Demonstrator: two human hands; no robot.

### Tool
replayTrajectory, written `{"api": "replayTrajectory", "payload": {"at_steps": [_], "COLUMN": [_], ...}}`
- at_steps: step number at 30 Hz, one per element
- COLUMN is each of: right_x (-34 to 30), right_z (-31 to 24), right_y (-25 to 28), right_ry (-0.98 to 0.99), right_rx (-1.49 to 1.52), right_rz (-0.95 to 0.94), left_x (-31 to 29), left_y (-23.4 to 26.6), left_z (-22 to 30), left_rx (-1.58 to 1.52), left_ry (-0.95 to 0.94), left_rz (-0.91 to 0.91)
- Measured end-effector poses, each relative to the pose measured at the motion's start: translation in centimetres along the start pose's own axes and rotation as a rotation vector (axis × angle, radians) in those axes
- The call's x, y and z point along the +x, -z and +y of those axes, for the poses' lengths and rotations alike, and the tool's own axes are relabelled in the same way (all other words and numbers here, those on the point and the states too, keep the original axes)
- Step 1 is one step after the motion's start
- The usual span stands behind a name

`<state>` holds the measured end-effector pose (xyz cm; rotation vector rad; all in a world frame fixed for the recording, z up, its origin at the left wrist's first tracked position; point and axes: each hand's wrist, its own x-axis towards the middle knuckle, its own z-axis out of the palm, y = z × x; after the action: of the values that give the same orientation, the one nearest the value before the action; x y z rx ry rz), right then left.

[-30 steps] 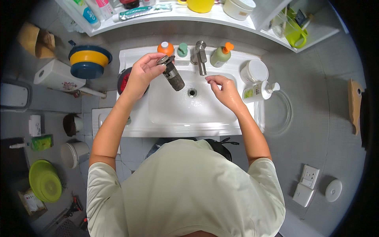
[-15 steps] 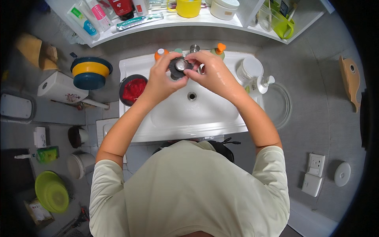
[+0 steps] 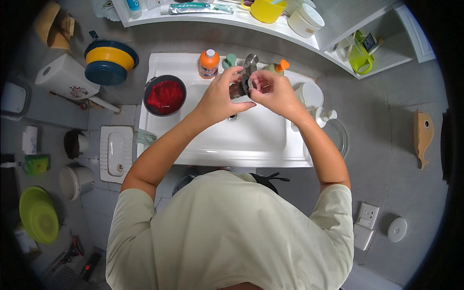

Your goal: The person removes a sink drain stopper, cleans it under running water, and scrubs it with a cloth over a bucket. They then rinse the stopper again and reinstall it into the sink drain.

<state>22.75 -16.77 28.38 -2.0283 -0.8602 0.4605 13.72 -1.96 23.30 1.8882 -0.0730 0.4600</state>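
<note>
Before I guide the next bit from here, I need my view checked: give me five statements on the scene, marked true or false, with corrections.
1. The left hand and right hand are both at the dark strainer. True.
2. The dark bowl with red contents stands on the sink's right side. False: it is on the left side of the sink.
3. The orange bottle has an orange cap. False: its cap is whitish.
4. The yellow mug is on the shelf. True.
5. The strainer lies in the sink. False: it is held above it.
</note>
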Motion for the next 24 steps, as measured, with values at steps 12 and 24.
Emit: {"api": "replayTrajectory", "payload": {"at_steps": [12, 24], "right_x": [0.4, -3.8], "right_z": [-0.5, 2.0], "right_y": [0.8, -1.8], "right_ry": [-0.126, -0.448], "right_rx": [-0.011, 1.113], "right_rz": [-0.126, -0.14], "left_x": [1.3, 3.3], "left_y": [1.8, 2.3], "left_z": [-1.6, -1.3], "left_rx": [-0.198, -0.977], "left_ry": [0.067, 0.462], "left_rz": [-0.236, -0.112]}}
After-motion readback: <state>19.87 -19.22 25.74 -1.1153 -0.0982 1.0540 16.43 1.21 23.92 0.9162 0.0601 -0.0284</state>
